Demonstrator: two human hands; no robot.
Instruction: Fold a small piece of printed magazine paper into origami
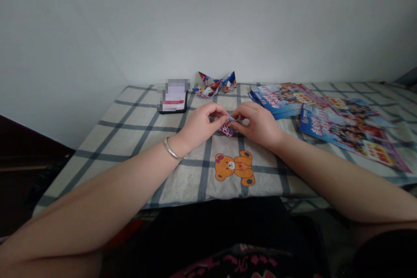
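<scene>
A small piece of folded printed paper [227,129], red, white and blue, is pinched between my two hands just above the tablecloth. My left hand [206,122], with a silver bangle at the wrist, grips its left side between thumb and fingers. From the other side, my right hand [256,122] holds it by thumb and fingertips. Much of the paper is hidden behind my fingers, so its full shape does not show. Beyond my hands, near the wall, lie folded paper pieces [215,86] with pointed tips in similar printed colours.
A phone [173,96] with a lit, blurred screen lies at the back left. Overlapping printed flyers [280,100] and another flyer [348,137] spread on the right. The checked tablecloth [137,117] carries a bear picture [233,167]. A white wall [208,17] stands behind.
</scene>
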